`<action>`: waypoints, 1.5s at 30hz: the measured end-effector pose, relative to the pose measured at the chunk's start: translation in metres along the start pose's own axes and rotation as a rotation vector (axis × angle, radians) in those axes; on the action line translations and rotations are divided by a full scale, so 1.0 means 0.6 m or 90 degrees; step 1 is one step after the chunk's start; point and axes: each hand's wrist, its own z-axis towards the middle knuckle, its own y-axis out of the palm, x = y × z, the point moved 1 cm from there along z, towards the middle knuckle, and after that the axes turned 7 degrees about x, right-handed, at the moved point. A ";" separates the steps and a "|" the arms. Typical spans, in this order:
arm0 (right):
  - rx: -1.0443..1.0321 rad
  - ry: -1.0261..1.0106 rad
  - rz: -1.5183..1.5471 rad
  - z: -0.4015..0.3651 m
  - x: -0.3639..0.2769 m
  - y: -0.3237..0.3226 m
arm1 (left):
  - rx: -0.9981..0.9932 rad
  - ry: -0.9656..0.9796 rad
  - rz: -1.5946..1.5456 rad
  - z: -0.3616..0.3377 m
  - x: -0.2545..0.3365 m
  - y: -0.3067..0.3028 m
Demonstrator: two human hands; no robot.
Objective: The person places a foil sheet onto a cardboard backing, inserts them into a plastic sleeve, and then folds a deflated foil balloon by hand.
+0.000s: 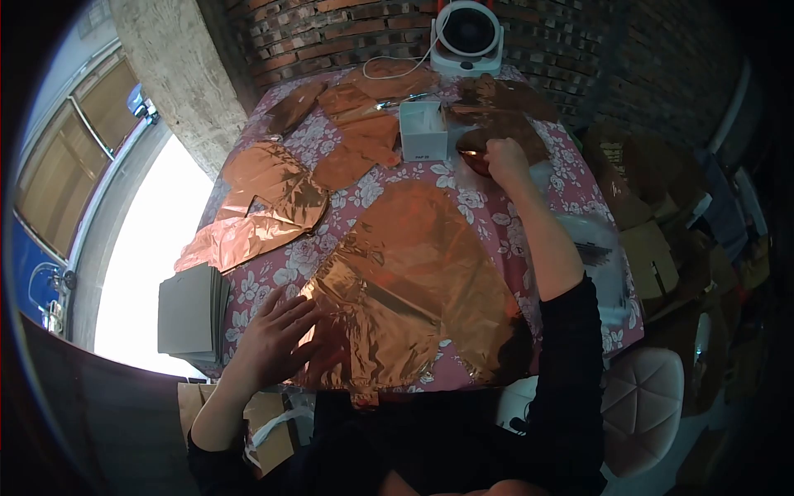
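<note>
A large flat copper-coloured foil balloon (pixel 413 240) lies across the near half of the table. My left hand (pixel 277 335) rests at its left edge, fingers stretched and somewhat apart, holding nothing. Farther back on the right, my right hand (pixel 506 161) is closed with its fingers pinched at the edge of a small piece of shiny copper foil (pixel 474 162). The fingertips partly hide where they meet that foil. Just left of it stands a white open box (pixel 423 145). Another flat foil balloon (pixel 269 194), with a triangular gap, lies at the left.
More foil pieces (pixel 360 149) lie toward the back, near a pen-like tool (pixel 401 101). A white fan-like device (pixel 466 37) with a cable stands by the brick wall. Grey cards (pixel 190 310) are stacked at the left edge; clear plastic bags (pixel 591 248) lie right. A chair (pixel 641 409) stands nearby.
</note>
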 end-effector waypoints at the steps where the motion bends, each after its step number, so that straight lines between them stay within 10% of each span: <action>1: 0.001 0.009 0.025 0.003 0.001 -0.005 | -0.002 -0.002 0.000 -0.003 -0.001 -0.002; 10: 0.014 0.338 0.323 0.024 0.042 -0.010 | 0.036 -0.066 -0.023 -0.026 -0.005 -0.012; 18: 0.158 0.279 0.046 0.040 0.117 0.040 | 0.066 -0.077 -0.052 -0.040 -0.006 -0.013; 20: 0.344 0.406 0.234 0.067 0.077 -0.014 | 0.069 -0.070 -0.046 -0.043 -0.007 -0.014; 31: 0.371 0.304 0.431 0.112 0.051 -0.104 | 0.068 -0.053 -0.071 -0.032 -0.004 -0.010; 45: 0.229 0.032 0.364 -0.075 -0.211 -0.322 | -0.254 -0.365 -1.230 0.248 0.068 0.142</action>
